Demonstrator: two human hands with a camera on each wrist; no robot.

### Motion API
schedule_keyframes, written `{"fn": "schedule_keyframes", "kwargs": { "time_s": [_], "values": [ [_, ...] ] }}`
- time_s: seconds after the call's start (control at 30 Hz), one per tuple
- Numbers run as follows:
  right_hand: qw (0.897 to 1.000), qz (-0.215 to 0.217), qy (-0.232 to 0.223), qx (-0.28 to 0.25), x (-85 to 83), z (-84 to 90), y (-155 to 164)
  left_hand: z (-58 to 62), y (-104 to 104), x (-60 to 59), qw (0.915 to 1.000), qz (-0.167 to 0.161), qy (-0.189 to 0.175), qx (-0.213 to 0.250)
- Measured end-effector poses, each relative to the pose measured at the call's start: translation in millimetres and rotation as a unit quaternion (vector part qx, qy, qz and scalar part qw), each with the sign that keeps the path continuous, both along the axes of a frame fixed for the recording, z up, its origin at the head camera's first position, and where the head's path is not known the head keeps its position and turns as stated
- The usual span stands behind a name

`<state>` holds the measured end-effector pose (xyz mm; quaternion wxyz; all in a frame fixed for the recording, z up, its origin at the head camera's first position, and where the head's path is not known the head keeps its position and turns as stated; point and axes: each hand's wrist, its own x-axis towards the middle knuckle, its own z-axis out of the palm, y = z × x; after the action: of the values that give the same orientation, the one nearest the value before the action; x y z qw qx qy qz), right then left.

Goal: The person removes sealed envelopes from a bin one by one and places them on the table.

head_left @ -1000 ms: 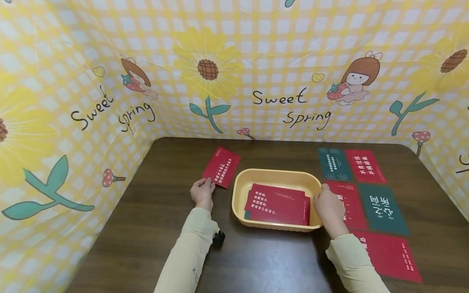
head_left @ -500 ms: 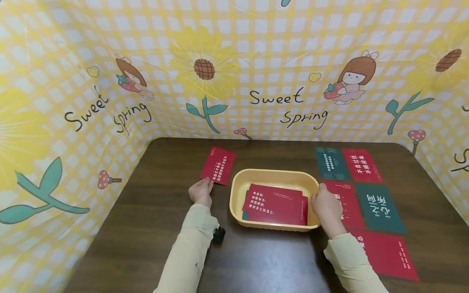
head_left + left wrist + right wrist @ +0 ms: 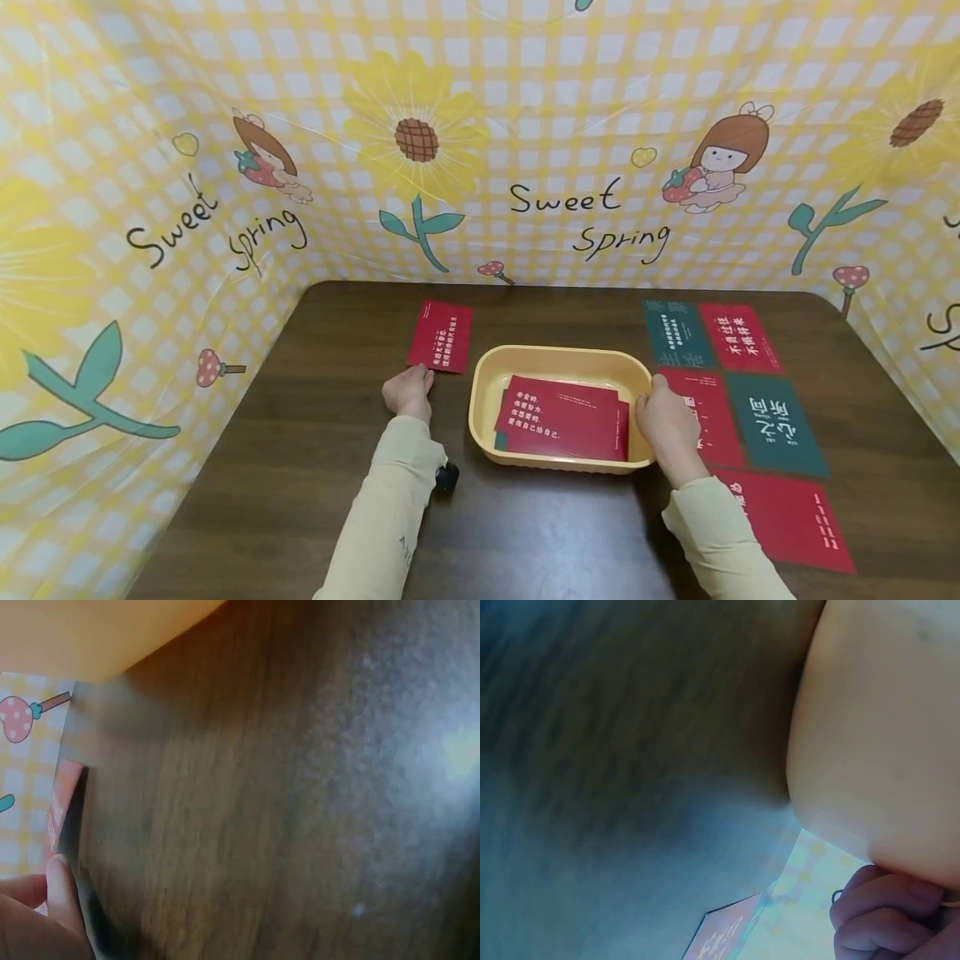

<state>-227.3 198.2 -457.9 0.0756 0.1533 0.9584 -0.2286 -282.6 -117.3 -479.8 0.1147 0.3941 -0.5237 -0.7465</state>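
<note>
My left hand [image 3: 408, 392] pinches the near edge of a red card [image 3: 441, 337] with white writing, left of the yellow plastic basket [image 3: 562, 350]. In the left wrist view, thumb and finger meet at the edge of the card [image 3: 64, 802], which is tilted up a little from the tabletop. My right hand [image 3: 667, 427] grips the right end of the basket's rim. Its curled fingers [image 3: 885, 915] show beside the basket wall in the right wrist view. Several cards [image 3: 562, 417], mostly red with a bit of green, lie stacked inside the basket.
Right of the basket, red and green cards lie in rows on the dark wooden table [image 3: 540, 533], among them a green one [image 3: 778, 423] and a large red one [image 3: 795, 521]. A yellow checked cloth [image 3: 465, 100] stands behind and left of the table.
The red card in my left hand has turned from a slant to nearly straight and shifted slightly left. My right hand keeps its grip on the basket. The head view has shifted a little.
</note>
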Motion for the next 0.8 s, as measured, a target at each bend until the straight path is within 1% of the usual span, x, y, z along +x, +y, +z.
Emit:
{"fn": "schedule_keyframes", "kwargs": {
  "time_s": [0.17,0.4,0.47,0.53,0.57,0.6,0.63,0.67,0.7,0.73,0.8],
  "values": [
    [1.000,0.004,0.004,0.004,0.2,0.2,-0.5,-1.9,-1.2,1.1,0.9996,-0.014,-0.015,-0.019],
    [1.000,0.006,0.005,0.006,0.5,0.0,-0.4,-0.8,-0.4,3.0,0.9991,-0.011,-0.013,-0.038],
    [1.000,0.008,0.006,0.007,0.3,-0.4,-0.3,-1.0,-0.8,3.8,0.9985,-0.016,-0.014,-0.050],
    [1.000,0.008,0.004,0.007,0.2,-0.8,-0.3,-1.5,-1.0,4.2,0.9965,-0.030,-0.009,-0.078],
    [1.000,0.007,0.002,0.006,0.4,-1.0,-0.4,-1.4,-0.2,4.0,0.9937,-0.041,-0.007,-0.104],
    [1.000,0.006,0.002,0.006,0.4,-1.3,-0.3,-0.1,1.7,4.2,0.9889,-0.054,0.000,-0.139],
    [1.000,0.005,0.000,0.006,0.4,-1.4,-0.4,2.0,4.6,4.5,0.9812,-0.066,0.008,-0.181],
    [1.000,0.004,-0.001,0.007,0.6,-1.4,-0.4,4.3,8.2,4.5,0.9704,-0.076,0.015,-0.229],
    [1.000,0.004,-0.001,0.007,0.7,-1.3,-0.4,7.5,12.9,4.6,0.9560,-0.087,0.022,-0.279],
    [1.000,0.004,-0.001,0.007,0.6,-1.1,-0.5,11.6,18.3,4.9,0.9392,-0.098,0.029,-0.328],
    [1.000,0.005,0.002,0.009,0.9,-0.9,-0.6,20.9,30.7,7.8,0.8999,-0.125,0.052,-0.415]
  ]
}}
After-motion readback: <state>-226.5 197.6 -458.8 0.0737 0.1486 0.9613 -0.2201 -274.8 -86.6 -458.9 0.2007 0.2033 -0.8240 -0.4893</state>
